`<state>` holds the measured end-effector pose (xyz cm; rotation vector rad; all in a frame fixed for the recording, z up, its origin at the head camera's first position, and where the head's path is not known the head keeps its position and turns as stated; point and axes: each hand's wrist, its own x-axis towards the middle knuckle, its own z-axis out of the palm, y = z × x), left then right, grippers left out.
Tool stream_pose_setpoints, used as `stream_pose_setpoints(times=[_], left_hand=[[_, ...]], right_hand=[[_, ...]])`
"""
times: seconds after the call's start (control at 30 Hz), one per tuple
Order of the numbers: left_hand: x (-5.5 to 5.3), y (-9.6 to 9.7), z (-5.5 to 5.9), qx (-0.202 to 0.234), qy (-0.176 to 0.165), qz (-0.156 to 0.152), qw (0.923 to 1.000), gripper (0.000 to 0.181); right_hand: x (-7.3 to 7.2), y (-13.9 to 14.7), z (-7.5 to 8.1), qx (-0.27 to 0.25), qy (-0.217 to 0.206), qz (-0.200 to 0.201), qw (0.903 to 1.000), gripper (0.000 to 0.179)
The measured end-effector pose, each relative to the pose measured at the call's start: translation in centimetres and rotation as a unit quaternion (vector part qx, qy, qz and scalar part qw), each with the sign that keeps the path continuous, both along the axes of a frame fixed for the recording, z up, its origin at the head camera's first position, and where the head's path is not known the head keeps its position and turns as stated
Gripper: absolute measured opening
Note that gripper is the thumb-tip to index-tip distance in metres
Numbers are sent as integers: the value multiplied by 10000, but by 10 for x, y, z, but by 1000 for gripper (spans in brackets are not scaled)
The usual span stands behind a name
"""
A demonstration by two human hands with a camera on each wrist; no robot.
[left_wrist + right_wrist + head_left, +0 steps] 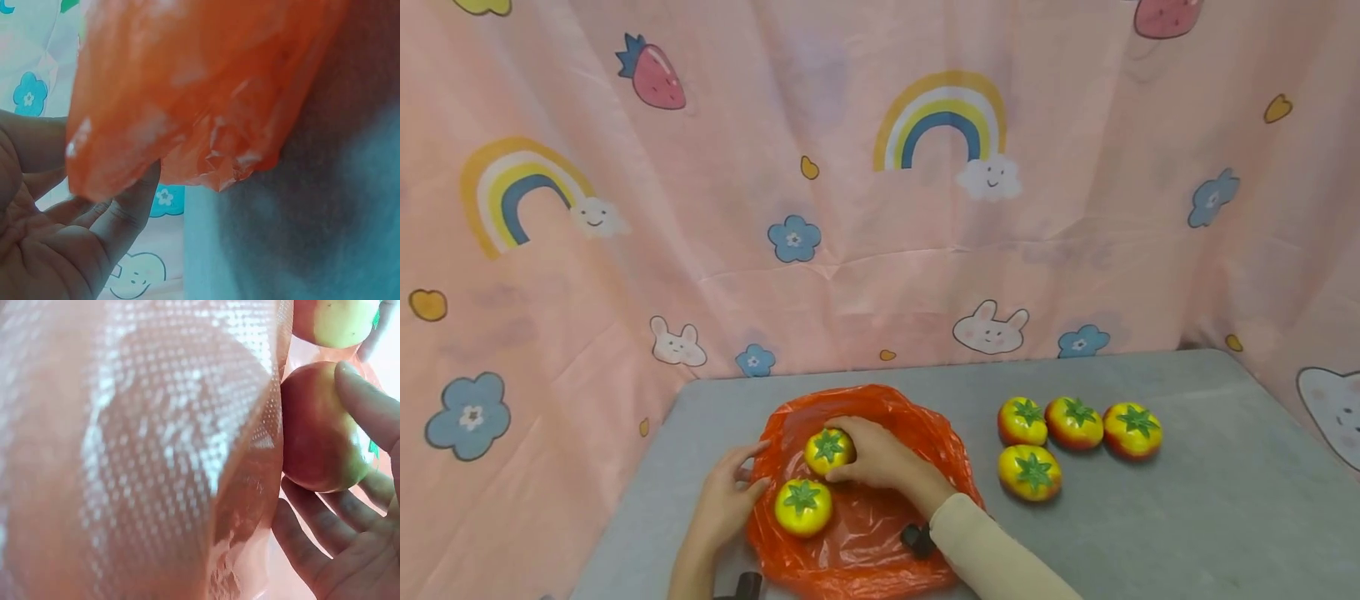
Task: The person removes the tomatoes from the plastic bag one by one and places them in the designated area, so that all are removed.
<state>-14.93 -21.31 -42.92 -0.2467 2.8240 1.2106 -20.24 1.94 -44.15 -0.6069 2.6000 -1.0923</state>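
Observation:
An orange-red plastic bag (880,546) lies spread on the grey table with its mouth up. Inside it are two yellow toy tomatoes with green star-shaped leaves. My right hand (872,454) reaches in and grips the farther tomato (825,451), thumb on one side and fingers on the other; the right wrist view shows this tomato's red side (322,431). Nearer to me sits the other tomato (803,508). At the bag's left rim, my left hand (726,496) holds the film between thumb and fingers. The left wrist view shows the hanging bag edge (181,112) hiding some fingertips.
Right of the bag, several more toy tomatoes (1030,473) stand grouped on the grey table (1187,517). A pink printed curtain (850,317) hangs behind the table's far edge. Dark wrist-camera parts (917,540) show at both wrists.

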Motion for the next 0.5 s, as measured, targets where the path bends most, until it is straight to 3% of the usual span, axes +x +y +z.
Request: stream_pose_setpoints(times=[0.5], left_hand=[[2, 5, 4, -24, -21, -45, 10000, 52]], right_hand=[[7, 10, 4, -22, 164, -112, 9998, 71]])
